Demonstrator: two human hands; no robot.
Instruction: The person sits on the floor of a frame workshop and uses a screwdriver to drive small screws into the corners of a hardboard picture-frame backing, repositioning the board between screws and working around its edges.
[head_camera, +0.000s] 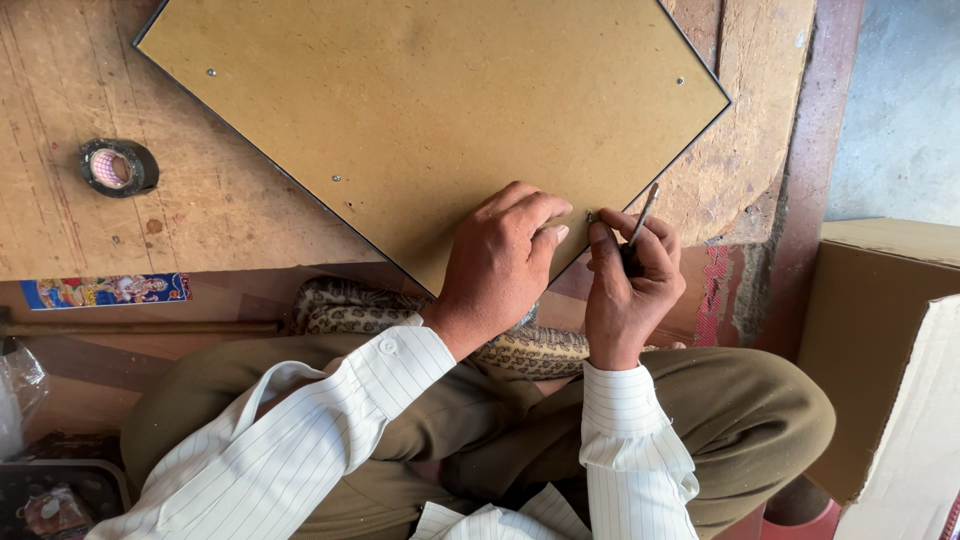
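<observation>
Left hand: your left hand (500, 262) lies on the brown backing board (430, 110), fingertips curled down near the board's lower right edge, pinching what looks like a small nail; the nail itself is too small to be sure of.
Right hand: your right hand (628, 285) is closed around a thin metal tool (642, 215), its tip just beside your left fingertips.
Board: it lies flat on the worn wooden bench (200, 210), turned corner-wise, one corner over your lap.
Risk, fingers: the tool tip works right next to your left fingertips; a slip would likely jab them.
Risk, board: the corner you press on seems to overhang the bench, so hard pressure may tip or shift it.
Risk, edge: working this close to the rim could chip the board.
Count, boards: one.
Count, tools in hand: one.
Count, fasteners showing in the board: about four small heads.
Count, tape rolls: one tape roll (118, 166), well apart on the bench.
Count, cardboard boxes: one cardboard box (890, 340) beside your right knee.
</observation>
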